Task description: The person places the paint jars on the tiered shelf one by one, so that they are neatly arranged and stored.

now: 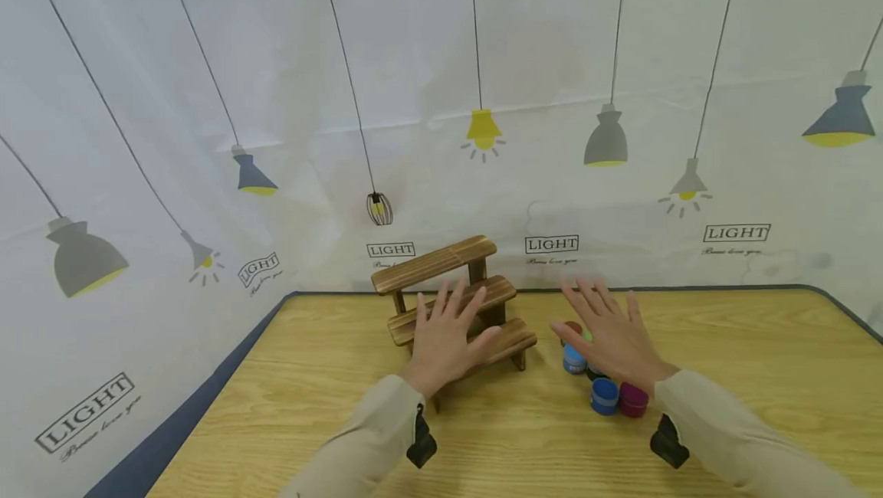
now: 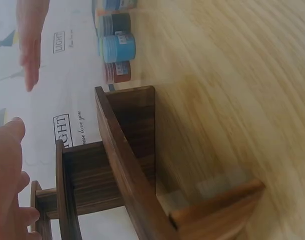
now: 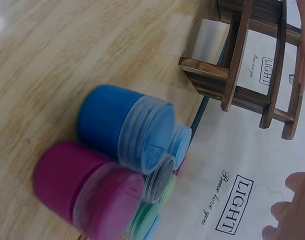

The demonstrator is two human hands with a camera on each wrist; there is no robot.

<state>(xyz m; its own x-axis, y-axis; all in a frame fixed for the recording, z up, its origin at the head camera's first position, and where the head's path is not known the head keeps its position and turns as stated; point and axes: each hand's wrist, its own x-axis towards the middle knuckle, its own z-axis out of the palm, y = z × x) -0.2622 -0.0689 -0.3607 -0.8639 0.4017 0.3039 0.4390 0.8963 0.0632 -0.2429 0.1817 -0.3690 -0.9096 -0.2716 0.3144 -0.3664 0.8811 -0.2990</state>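
Note:
My left hand hovers with fingers spread in front of a three-tier brown wooden shelf stand, covering part of its lower steps in the head view. Over to the right, my right hand is also spread, above a group of small paint jars, and hides some of them. A blue jar and a magenta jar stand side by side nearest me. Behind them are a light blue jar and a brown-red jar. Green and dark jars show in the right wrist view. Neither hand holds anything.
Everything stands on a light wood-grain table. A pale sheet printed with hanging lamps and the word LIGHT rises behind and at the left of it. Dark wristbands with small black devices sit at both sleeve cuffs.

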